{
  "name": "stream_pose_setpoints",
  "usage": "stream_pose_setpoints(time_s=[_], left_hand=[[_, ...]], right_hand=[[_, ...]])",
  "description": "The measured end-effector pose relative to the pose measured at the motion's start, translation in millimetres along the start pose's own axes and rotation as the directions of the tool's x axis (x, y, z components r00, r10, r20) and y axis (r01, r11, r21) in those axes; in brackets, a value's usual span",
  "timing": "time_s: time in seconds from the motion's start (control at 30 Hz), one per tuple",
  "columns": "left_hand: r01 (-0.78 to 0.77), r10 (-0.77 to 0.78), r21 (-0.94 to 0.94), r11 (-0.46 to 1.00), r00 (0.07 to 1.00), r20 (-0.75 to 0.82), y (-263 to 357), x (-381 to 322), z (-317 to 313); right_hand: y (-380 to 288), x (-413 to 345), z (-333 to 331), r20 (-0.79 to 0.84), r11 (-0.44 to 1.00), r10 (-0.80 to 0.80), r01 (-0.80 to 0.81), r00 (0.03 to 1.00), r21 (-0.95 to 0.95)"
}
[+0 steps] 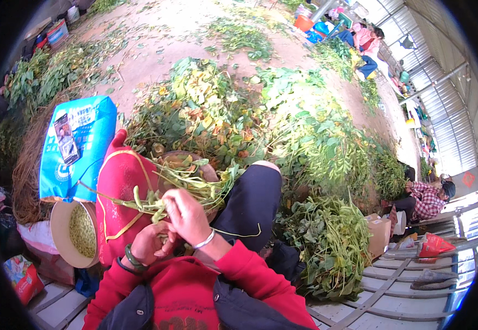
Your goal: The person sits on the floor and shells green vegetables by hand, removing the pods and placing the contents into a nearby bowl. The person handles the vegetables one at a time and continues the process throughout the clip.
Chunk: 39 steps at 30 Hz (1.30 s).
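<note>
My left hand [153, 244], with a green bangle at its wrist, is curled below a bean stalk [129, 203], with small pale green pieces showing in its palm. My right hand [185, 215], with a silver bracelet, pinches the stalk's pods just above it; the two hands touch. The stalk reaches left over my red-covered knee. More cut stalks with green pods [197, 183] lie across my lap over a round container [177, 156], partly hidden. To the left, a pale bucket [59, 235] stands tilted, holding shelled green beans [83, 231].
A blue sack [98, 136] bearing a phone [66, 138] stands at my left. Leafy bean plants [222, 123] are heaped ahead, with another pile [329, 243] at right beside a cardboard box [378, 235]. One person [426, 202] sits at far right, another [364, 43] farther back.
</note>
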<state>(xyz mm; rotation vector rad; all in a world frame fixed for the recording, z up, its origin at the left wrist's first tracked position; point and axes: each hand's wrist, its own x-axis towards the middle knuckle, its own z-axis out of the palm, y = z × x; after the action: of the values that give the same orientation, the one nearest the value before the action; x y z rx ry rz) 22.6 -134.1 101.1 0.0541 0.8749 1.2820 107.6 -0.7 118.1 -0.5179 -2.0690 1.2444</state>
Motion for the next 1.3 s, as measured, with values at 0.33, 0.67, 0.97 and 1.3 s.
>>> stream_pose_setpoints(time_s=[0.33, 0.67, 0.97, 1.3], left_hand=[[-0.216, 0.208, -0.076, 0.973, 0.973, -0.100, 3.8, 2.9, 4.2], [-0.132, 0.130, -0.293, 0.947, 0.991, -0.026, -5.9, 9.4, -13.9], [-0.122, 0.110, -0.258, 0.959, 0.992, -0.060, 0.4, -1.3, -14.9], [-0.259, 0.222, -0.135, 0.956, 0.945, -0.240, -1.8, -2.1, -20.5]], right_hand=[[-2.8, -17.0, 2.8, 0.106, 0.995, 0.054, -0.044, 0.993, -0.095], [-21.9, -22.5, 2.4, 0.239, 0.991, -0.013, 0.044, 0.971, -0.126], [1.3, 18.0, 34.4, 0.168, 0.958, 0.043, 0.007, 0.985, -0.287], [27.9, 29.2, 66.0, 0.417, 0.939, 0.301, -0.190, 0.858, -0.286]])
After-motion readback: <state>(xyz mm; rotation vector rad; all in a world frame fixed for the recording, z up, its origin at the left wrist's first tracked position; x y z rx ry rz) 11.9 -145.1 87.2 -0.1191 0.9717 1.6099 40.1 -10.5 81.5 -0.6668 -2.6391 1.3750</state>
